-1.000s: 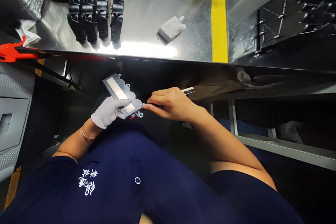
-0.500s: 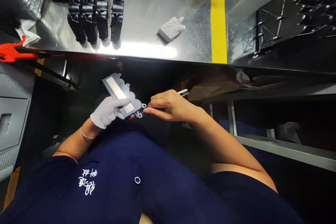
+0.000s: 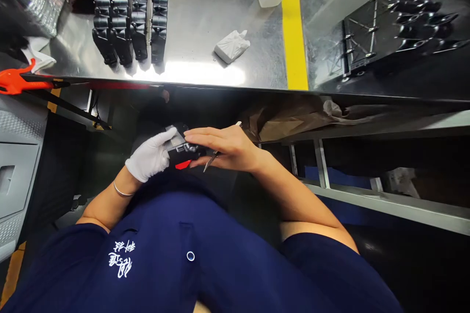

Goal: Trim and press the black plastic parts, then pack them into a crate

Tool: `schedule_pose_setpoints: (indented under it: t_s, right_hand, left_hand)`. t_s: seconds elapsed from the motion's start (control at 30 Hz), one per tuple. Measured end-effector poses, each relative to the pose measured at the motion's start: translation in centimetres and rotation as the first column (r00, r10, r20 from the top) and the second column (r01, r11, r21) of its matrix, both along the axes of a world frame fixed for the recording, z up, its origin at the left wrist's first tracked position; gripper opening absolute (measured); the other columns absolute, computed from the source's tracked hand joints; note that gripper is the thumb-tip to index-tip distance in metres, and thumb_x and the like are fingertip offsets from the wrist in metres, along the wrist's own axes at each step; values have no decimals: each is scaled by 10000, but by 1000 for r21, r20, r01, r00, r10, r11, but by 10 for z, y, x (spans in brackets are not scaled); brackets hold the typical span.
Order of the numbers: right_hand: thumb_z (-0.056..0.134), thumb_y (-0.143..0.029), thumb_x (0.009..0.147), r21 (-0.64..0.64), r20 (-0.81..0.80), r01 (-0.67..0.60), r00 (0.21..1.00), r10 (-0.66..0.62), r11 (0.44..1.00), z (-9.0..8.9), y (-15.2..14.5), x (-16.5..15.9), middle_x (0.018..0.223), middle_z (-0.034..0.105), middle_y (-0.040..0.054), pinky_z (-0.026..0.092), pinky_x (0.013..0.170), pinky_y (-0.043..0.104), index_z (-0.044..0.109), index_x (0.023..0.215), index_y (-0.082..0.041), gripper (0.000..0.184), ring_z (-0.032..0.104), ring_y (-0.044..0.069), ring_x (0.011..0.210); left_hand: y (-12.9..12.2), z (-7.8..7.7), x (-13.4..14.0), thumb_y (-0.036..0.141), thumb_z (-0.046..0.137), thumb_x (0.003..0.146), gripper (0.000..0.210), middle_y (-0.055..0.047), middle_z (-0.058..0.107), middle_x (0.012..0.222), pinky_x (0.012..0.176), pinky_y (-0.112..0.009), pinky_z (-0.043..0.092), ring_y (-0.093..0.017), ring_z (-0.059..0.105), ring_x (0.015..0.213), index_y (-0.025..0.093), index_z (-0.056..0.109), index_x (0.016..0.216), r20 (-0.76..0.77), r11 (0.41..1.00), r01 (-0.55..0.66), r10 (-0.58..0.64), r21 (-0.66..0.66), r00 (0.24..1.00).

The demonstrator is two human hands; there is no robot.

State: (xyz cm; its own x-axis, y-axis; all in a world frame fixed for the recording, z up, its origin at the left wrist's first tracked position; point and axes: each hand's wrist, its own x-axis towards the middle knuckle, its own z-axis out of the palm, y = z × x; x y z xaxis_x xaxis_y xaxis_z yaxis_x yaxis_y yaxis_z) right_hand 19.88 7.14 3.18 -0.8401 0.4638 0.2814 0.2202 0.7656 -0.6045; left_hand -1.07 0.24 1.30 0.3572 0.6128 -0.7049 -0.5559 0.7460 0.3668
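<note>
Head view shows the gloved left hand (image 3: 149,157) holding a dark part (image 3: 180,148) with a pale strip on top. The thumb presses on that strip and the other fingers curl under, so the grip looks good. The part is in front of the belly, out past the front edge of the metal bench (image 3: 194,19). Only the hands seem to hold it up. If the thumb slides on the smooth strip, the part could fall.

The bare right hand (image 3: 229,149) lays its long fingers on the right end of the part, with the thumb lower down, near a red piece (image 3: 182,165). This hand also grips a thin pointed tool (image 3: 210,162). I cannot tell just how it is pinched, because the fingers hide most of it.

The tool's tip pokes out and points down. I think that is the biggest worry. If the right hand twists while it pushes on the part, the tip could scratch the part, jab the left hand or catch on the blue shirt (image 3: 157,234). One hand is doing two jobs, so the tool could slip out too. Pushing too hard might snap the little bits on the part's end.
</note>
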Motion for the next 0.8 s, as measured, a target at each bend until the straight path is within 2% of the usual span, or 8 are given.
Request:
schedule_pose_setpoints:
  t_s: [0.07,0.1,0.17,0.23,0.37,0.5,0.63,0.8]
  right_hand:
    - [646,-644,767,-8,-16,155,988,-155,988,-1,1,-1,961,738,93,550,679,260,687,1080,-222,528,704,185,801]
    - [653,-678,732,-12,-20,233,972,-233,972,-2,0,-2,898,739,94,546,656,272,694,1057,-211,570,694,187,741]
    - [663,-703,699,-28,-35,327,944,-328,944,-6,-3,-5,795,726,84,528,605,282,702,1020,-198,600,658,176,639]
    - [665,-699,704,-65,-65,350,933,-354,935,-11,-7,-9,738,709,69,511,575,280,702,1001,-187,594,627,162,590]
    - [568,-653,826,-218,-120,284,942,-315,934,-13,-12,-11,733,696,56,480,535,256,698,951,-183,503,602,135,580]
    - [534,-494,917,-306,-81,297,939,-336,904,-6,-11,-6,777,676,42,483,584,239,678,1001,-188,349,611,125,653]
    - [444,-416,974,-284,21,307,949,-314,908,-7,-11,-6,860,680,57,515,689,267,642,1081,-191,319,635,142,754]
    - [379,-341,1003,-98,48,221,975,-217,970,-20,-15,-11,887,695,64,498,673,262,640,1098,-195,313,626,142,738]
  left_hand:
    - [-6,3,-3,533,633,819,392,-66,709,749,450,-250,505,-141,611,505,169,715,938,-172,987,33,-5,155,985]
    - [-9,5,-4,543,669,785,401,-64,711,767,473,-246,499,-138,607,525,178,720,943,-280,966,39,34,254,959]
    - [-15,9,-4,482,748,727,354,-64,723,872,609,-246,521,-160,644,690,193,733,931,-467,893,76,158,443,870]
    - [-19,10,-1,442,746,735,285,-53,720,945,743,-247,512,-181,644,853,203,739,890,-573,837,143,226,528,788]
    - [-17,2,4,474,643,812,292,-10,690,789,715,-237,484,-146,609,747,189,706,825,-635,846,125,283,518,719]
    - [-13,2,1,462,730,729,298,-18,693,759,709,-250,483,-156,616,723,168,712,776,-631,840,141,272,524,726]
    - [-13,9,-3,442,723,740,273,-48,721,796,716,-262,502,-179,652,750,173,743,781,-579,818,225,155,530,801]
    - [-11,12,1,380,714,758,226,-61,746,899,805,-277,519,-204,685,839,190,777,863,-539,760,378,-44,529,841]
